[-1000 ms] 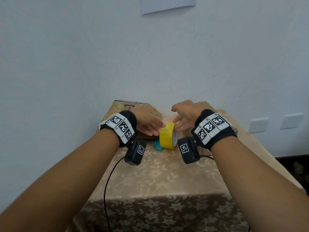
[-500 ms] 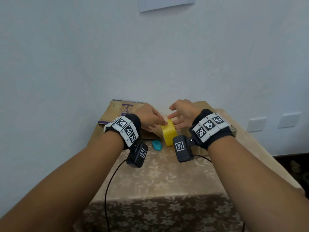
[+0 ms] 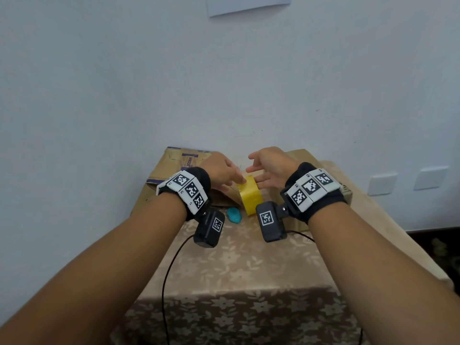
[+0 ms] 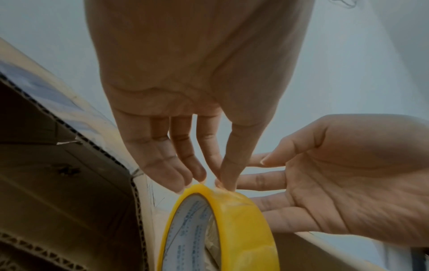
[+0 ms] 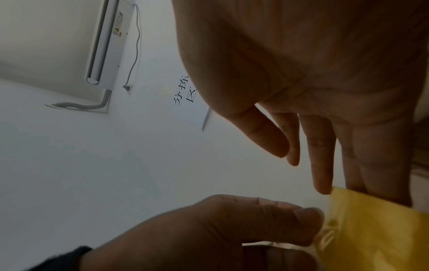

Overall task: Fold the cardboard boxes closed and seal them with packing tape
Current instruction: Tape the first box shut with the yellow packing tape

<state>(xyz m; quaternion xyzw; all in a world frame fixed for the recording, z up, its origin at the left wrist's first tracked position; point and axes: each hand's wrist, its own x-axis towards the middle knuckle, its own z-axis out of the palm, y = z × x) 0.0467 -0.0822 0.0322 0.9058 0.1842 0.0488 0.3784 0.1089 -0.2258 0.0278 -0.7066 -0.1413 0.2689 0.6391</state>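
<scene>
Tape [image 3: 249, 195] stands on edge between both hands: left hand [image 3: 222, 172] pinches its top rim, right hand [image 3: 271, 168] rests open-fingered against its far side.

A yellow roll of packing tape [image 3: 249, 196] stands on edge, its white printed core [image 4: 190, 236] facing left, just in front of two flattened brown cardboard boxes: one [image 3: 174, 175] with purple print at left, another [image 3: 301, 155] behind at right, both unsealed
</scene>
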